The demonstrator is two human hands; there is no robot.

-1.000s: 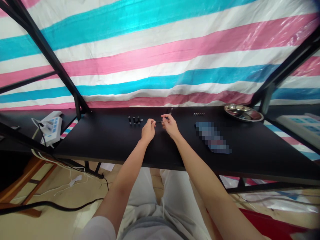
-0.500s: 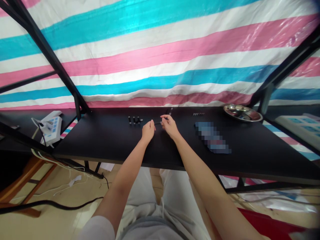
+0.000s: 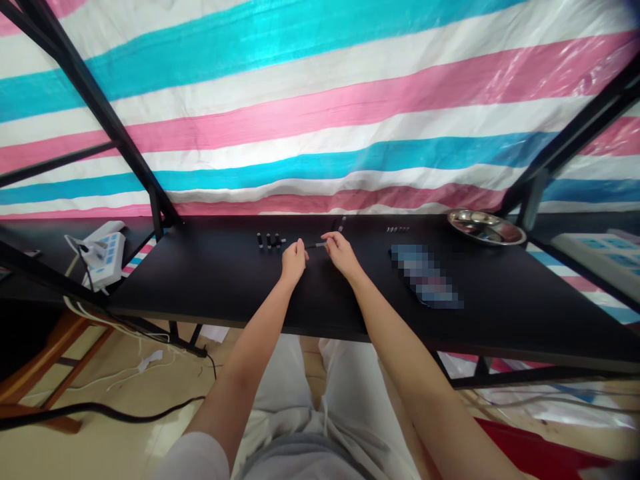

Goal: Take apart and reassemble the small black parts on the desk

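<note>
A thin pen (image 3: pixel 316 245), dark toward the left and pale grey toward the right, spans the gap between my hands above the black table. My left hand (image 3: pixel 294 260) is closed round its dark end. With thumb and fingertips my right hand (image 3: pixel 339 251) pinches the pale end. Left of my hands lie several short black pieces with pale ends (image 3: pixel 269 241), too small to make out fully. Just beyond my right hand is another slim piece with a clear section (image 3: pixel 342 223).
Several tiny silvery parts (image 3: pixel 397 229) lie in a row near the table's back edge. A shiny metal tray (image 3: pixel 453 223) stands at the back right, with a blurred blue item (image 3: pixel 425 277) nearer me. Black frame posts (image 3: pixel 133 160) rise at both sides before a striped sheet (image 3: pixel 320 100).
My hands have drawn slightly apart, the left one shifting a little left. More of the pen shows between them.
</note>
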